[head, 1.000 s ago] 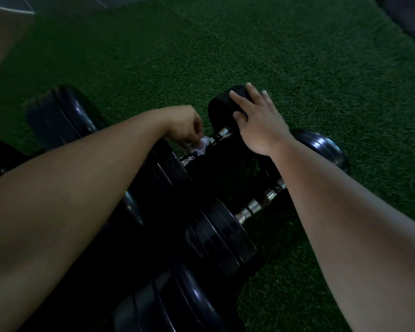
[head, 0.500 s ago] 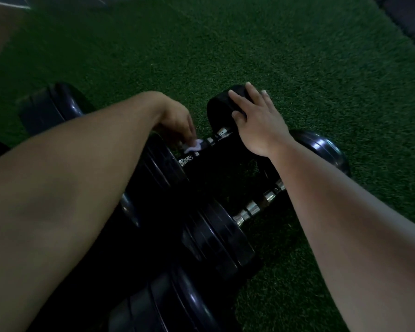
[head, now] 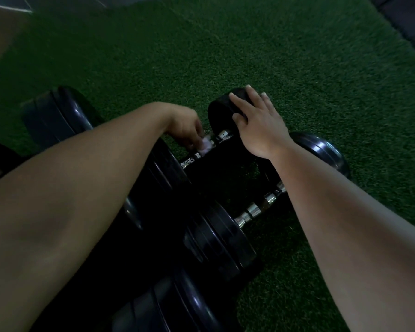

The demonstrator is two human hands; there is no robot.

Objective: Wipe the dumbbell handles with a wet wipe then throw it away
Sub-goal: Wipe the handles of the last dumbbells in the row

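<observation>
Left hand (head: 185, 127) fingers (head: 198, 140) pinched on wet wipe (head: 207, 145), pressed against dumbbell handle (head: 211, 146); right hand (head: 259, 127) fingers spread flat over dumbbell head (head: 222, 109).

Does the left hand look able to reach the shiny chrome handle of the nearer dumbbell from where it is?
Probably yes: the left hand sits just beyond the chrome handle, nothing covers it, though the right forearm crowds one end.
</observation>
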